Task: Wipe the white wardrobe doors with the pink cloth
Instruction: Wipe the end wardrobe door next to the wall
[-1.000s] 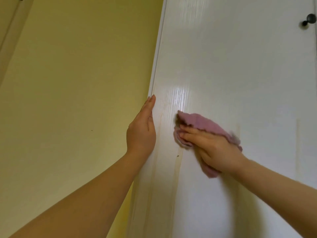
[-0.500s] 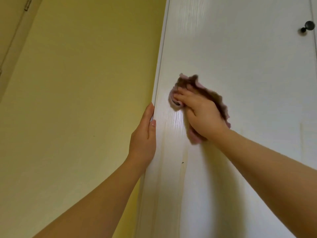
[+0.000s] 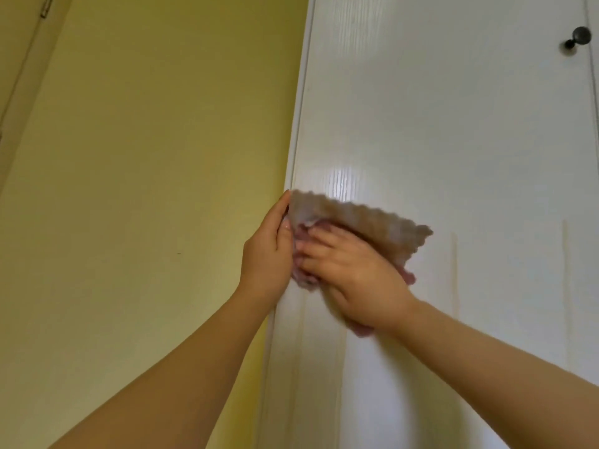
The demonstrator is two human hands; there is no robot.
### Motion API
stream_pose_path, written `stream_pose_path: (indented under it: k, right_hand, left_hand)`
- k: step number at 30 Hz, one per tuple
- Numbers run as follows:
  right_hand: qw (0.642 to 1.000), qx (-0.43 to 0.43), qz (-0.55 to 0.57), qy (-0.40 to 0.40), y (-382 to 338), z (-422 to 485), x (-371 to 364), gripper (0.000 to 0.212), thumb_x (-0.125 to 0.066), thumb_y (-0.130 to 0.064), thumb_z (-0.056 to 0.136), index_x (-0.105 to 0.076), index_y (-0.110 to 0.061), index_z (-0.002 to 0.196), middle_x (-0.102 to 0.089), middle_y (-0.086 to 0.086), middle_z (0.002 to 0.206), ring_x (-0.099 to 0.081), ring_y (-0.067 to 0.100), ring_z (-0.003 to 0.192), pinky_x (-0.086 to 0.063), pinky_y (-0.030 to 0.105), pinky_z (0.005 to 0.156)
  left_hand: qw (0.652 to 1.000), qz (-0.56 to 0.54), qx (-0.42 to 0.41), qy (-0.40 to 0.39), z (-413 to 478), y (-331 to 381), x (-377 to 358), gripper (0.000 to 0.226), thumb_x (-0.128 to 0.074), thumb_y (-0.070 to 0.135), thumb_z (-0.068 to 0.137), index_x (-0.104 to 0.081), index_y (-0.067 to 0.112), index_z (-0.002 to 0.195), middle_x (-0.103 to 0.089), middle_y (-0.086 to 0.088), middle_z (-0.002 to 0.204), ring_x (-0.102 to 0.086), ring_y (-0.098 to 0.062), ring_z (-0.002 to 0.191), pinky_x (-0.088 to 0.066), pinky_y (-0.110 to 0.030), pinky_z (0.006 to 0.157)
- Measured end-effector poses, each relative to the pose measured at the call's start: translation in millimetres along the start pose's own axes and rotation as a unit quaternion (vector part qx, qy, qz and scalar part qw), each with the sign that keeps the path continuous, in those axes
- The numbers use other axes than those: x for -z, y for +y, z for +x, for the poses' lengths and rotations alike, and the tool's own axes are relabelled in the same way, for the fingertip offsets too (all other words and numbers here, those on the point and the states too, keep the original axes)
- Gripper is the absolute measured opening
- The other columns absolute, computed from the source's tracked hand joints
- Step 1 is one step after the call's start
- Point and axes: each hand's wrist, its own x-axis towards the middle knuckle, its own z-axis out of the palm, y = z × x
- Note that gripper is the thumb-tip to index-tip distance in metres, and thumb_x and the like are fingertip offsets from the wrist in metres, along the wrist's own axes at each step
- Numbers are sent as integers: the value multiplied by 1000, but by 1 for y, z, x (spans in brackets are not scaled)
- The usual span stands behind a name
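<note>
The white wardrobe door (image 3: pixel 453 124) fills the right half of the view, its left edge running down beside a yellow wall (image 3: pixel 146 189). The pink cloth (image 3: pixel 372 218) lies spread against the door face near that left edge, about midway up the visible panel. Its upper part is blurred and looks pale tan, and pink shows at the lower folds and under the palm.

The right hand (image 3: pixel 353 273) lies flat on top of the cloth and presses it to the door. Its fingers (image 3: pixel 314 236) are stretched out towards the door's left edge and hold nothing curled inside them. The left hand (image 3: pixel 267 254) rests upright along the door's left edge, with fingers straight and pointing up and its thumb on the door face, touching the cloth's left end. The fingertips of the two hands are just beside each other.

A dark round knob (image 3: pixel 580 37) sits high on the door's right side, well apart from the cloth. A bright patch of glare (image 3: pixel 343 179) shines just above the cloth. Faint yellowish vertical streaks (image 3: pixel 455 270) mark the panel to the right of the cloth. In the upper left corner a small metal hinge (image 3: pixel 47 8) shows on a beige frame.
</note>
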Motion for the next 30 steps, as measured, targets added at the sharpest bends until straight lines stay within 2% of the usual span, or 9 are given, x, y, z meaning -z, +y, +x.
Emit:
stream_pose_path:
  k: [3,8,13,15,18,20,24,27,30]
  right_hand:
    - [989,70,94,-95,9,-19,20,39,-32,-17,98,-67,-2,107,-67,15,108,-51,10,107,-32,15,101]
    - [976,-193,-19,99,41,4,26,47,-37,-10,80,-63,-9,118,-55,10,132,-38,19,131,-16,25,112]
    - [994,24,55,-88,12,-54,22,38,-32,-12,94,-63,-6,116,-57,6,128,-46,19,120,-31,24,106]
    - [990,-49,115,-65,32,-41,37,33,-35,-5,92,-63,-6,109,-60,6,117,-52,21,109,-38,27,97]
    - [975,-210,40,63,42,-15,36,39,-41,2,81,-66,-4,111,-60,11,124,-47,27,123,-20,23,109]
    - [984,-176,-6,34,21,-35,22,44,-39,-6,81,-63,-3,118,-54,12,132,-41,28,129,-17,30,110]
    - [984,-52,113,-131,3,-81,31,45,-32,-19,93,-46,-4,133,-41,2,140,-31,-4,128,-19,9,107]
    - [982,-162,93,-4,43,-65,61,36,-33,-3,94,-56,6,121,-55,15,124,-42,15,120,-16,4,104]
    - [948,-306,2,84,62,-55,57,47,-32,-4,91,-45,-9,136,-37,6,145,-20,13,139,5,4,107]
  left_hand:
    - [1000,2,6,-5,-1,1,0,43,-38,11,102,-39,25,142,-39,24,128,-35,19,110,-25,9,85]
    - [1000,6,11,5,-4,5,-3,42,-36,14,102,-39,25,143,-38,25,128,-30,22,109,-22,11,83]
    - [1000,20,19,2,-3,9,0,42,-37,13,102,-39,24,143,-42,19,130,-33,17,111,-22,11,83]
    - [999,34,15,4,-4,7,0,42,-36,14,103,-38,25,143,-43,15,137,-32,15,113,-21,12,84]
    - [998,64,-8,5,-4,3,-2,43,-34,16,103,-36,26,144,-42,12,143,-31,17,113,-19,12,84]
    - [992,123,-40,14,-3,2,-2,43,-34,16,103,-34,25,145,-41,10,145,-34,9,122,-20,10,86]
    - [882,428,-181,78,-4,8,-5,52,-44,-5,91,-42,10,141,-37,-10,149,-32,-26,137,-19,-38,109]
    - [800,504,-324,2,-10,22,-39,60,-45,3,83,-35,7,141,-37,-13,149,-27,-27,138,-10,-49,111]
    - [756,578,-296,-76,-17,26,-70,55,-18,35,101,-12,13,151,-11,-4,158,-12,-24,146,5,-51,114]
